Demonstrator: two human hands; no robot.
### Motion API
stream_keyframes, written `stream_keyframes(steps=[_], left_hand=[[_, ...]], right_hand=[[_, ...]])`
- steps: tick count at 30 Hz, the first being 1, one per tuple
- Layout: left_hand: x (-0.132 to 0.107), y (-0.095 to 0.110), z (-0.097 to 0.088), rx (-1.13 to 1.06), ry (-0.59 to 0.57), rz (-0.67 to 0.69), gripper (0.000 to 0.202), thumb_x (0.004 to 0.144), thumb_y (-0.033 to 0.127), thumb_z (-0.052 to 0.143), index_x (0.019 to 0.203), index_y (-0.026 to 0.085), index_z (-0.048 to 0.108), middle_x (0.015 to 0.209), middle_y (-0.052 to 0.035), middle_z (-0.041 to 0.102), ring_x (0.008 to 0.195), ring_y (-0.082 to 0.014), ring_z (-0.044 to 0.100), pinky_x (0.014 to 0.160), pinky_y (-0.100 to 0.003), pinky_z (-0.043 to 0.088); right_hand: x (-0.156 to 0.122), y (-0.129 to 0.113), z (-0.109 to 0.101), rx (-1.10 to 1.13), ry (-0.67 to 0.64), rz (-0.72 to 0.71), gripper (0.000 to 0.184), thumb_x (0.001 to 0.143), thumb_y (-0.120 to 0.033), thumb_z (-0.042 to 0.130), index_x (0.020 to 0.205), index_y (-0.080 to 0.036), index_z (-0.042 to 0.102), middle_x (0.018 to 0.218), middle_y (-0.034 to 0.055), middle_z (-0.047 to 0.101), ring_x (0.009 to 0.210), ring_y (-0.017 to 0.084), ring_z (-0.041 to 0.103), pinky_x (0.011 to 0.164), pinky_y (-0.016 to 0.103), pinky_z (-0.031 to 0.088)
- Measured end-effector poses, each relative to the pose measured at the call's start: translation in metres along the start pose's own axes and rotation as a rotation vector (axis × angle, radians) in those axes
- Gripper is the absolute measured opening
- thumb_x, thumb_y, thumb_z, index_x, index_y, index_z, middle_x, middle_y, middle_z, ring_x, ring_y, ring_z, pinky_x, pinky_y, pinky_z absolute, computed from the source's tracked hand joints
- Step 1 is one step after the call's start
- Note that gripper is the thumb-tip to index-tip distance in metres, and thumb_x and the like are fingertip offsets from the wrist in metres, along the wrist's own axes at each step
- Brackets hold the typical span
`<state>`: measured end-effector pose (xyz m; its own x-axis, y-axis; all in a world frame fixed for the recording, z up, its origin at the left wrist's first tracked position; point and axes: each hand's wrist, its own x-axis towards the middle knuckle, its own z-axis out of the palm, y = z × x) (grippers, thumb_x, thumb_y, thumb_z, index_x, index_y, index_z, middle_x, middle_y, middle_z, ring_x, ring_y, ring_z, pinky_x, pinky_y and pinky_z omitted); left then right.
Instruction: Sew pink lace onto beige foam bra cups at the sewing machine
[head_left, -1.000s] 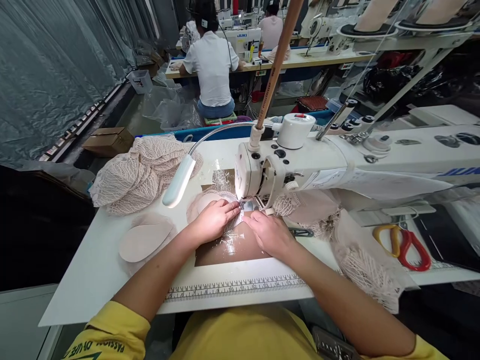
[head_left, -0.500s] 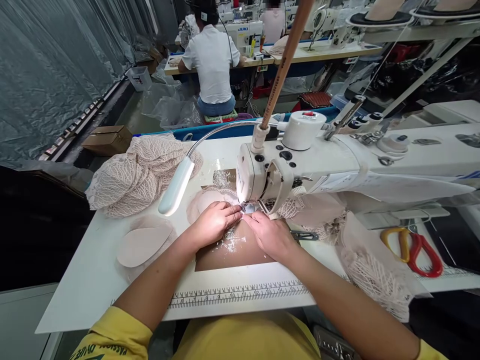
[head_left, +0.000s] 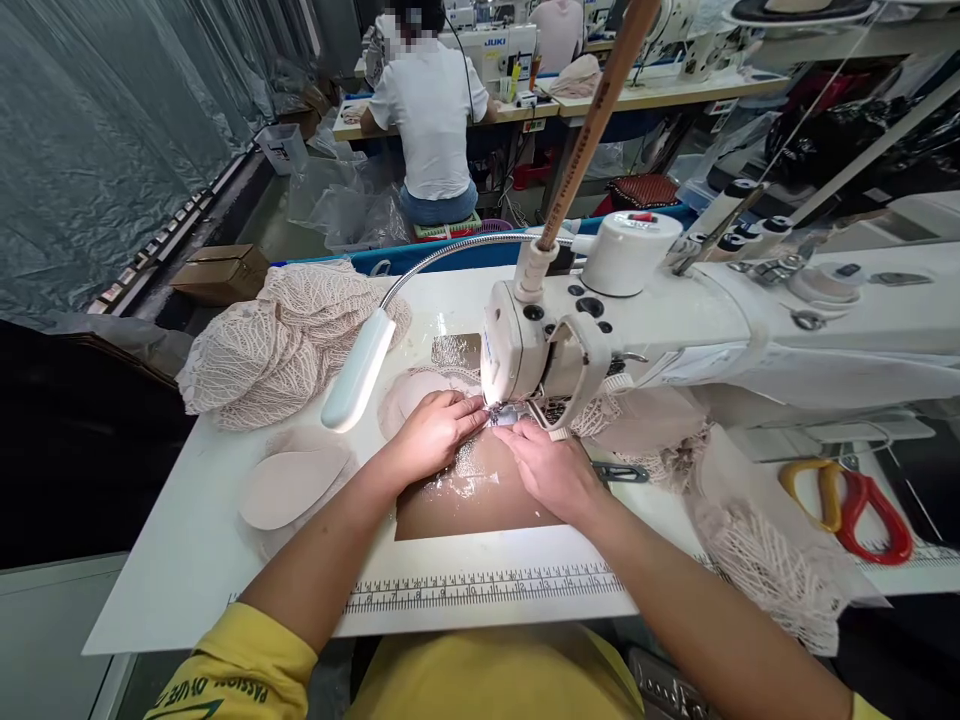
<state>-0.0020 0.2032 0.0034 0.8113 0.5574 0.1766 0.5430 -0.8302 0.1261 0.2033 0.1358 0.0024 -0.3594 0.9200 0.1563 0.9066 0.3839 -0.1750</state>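
Observation:
A pale pink lace-edged fabric piece (head_left: 420, 388) lies under the needle area of a white sewing machine (head_left: 514, 345). My left hand (head_left: 439, 435) grips it just left of the presser foot (head_left: 504, 413), fingers close together and fingertips at the foot. From the right, my right hand (head_left: 553, 470) pinches the near edge of this fabric in front of the foot, with thumb and index finger forward. The fingertips of both hands are close together, and the edge between them is partly hidden. Brown shiny sheeting (head_left: 465, 505) covers the machine bed beneath my hands.
Lace pieces (head_left: 277, 345) are heaped at the left, behind an oval pale piece (head_left: 292, 488). A lamp (head_left: 360, 370) hangs over the table. Red-and-yellow-handled scissors (head_left: 855, 510) and more lace (head_left: 787, 570) lie right. A printed ruler (head_left: 480, 588) runs along the front edge. Another person (head_left: 431, 120) sits ahead.
The whole view has shifted slightly, with the machine and scissors appearing farther right. My hands stay at the presser foot, the right one barely shifted on the fabric.

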Motion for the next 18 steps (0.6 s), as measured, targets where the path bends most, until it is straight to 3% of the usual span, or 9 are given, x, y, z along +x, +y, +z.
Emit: stream_keyframes(steps=[7,14,18], left_hand=[[-0.002,0.003,-0.008,0.020,0.011,-0.022,0.035,0.090,0.016,0.043,0.122,0.014,0.058,0.117,-0.0135,0.062,0.109,-0.0259,0.051,0.092,-0.041,0.040],[-0.012,0.016,-0.024,0.037,-0.078,-0.105,0.027,0.092,0.029,0.043,0.091,0.015,0.066,0.088,-0.0090,0.063,0.082,-0.0207,0.057,0.071,-0.032,0.045],[-0.013,0.023,-0.019,0.026,-0.075,-0.118,0.027,0.092,0.030,0.042,0.089,0.016,0.065,0.087,-0.0077,0.061,0.078,-0.0197,0.056,0.069,-0.032,0.045]], right_hand=[[0.000,0.003,0.002,0.055,-0.010,0.002,0.041,0.087,-0.013,0.043,0.119,-0.027,0.064,0.092,0.0035,0.067,0.067,0.015,0.054,0.056,0.026,0.034],[-0.001,0.006,0.001,0.128,0.035,0.013,0.036,0.090,-0.014,0.038,0.110,-0.021,0.067,0.093,0.0053,0.067,0.067,0.015,0.054,0.060,0.024,0.038],[-0.002,0.009,0.006,0.139,0.064,0.002,0.034,0.089,-0.013,0.040,0.108,-0.019,0.067,0.094,0.0062,0.066,0.070,0.015,0.055,0.061,0.024,0.038]])
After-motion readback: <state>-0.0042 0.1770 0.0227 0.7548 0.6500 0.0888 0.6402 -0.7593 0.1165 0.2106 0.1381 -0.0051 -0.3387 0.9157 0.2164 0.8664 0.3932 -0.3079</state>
